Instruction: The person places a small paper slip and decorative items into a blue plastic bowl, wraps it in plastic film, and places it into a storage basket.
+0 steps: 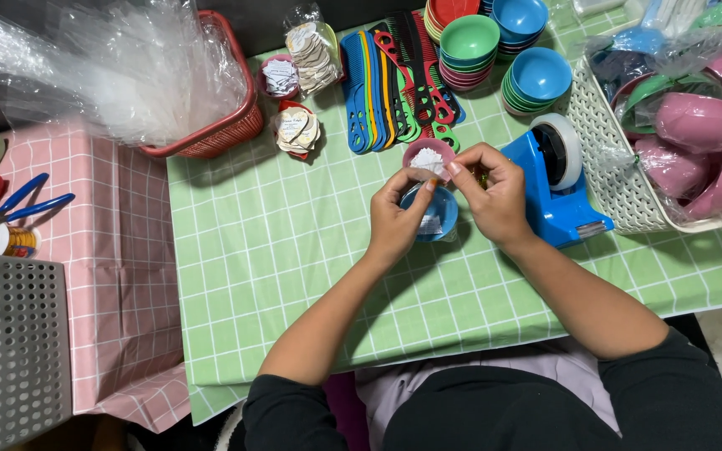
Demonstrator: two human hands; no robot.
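- The left hand [396, 219] pinches the near edge of a small white tag [429, 160], fingers pressed together, above a blue bowl [439, 213] on the green table [294, 250].
- The tag sits at a small pink bowl [428, 152] held just above the blue one.
- The right hand [491, 194] pinches the tag's other edge; a blue tape dispenser [557, 192] stands just beside it.
- The step looks like fixing the tag to a bowl; the next move likely calls for pressing it flat.
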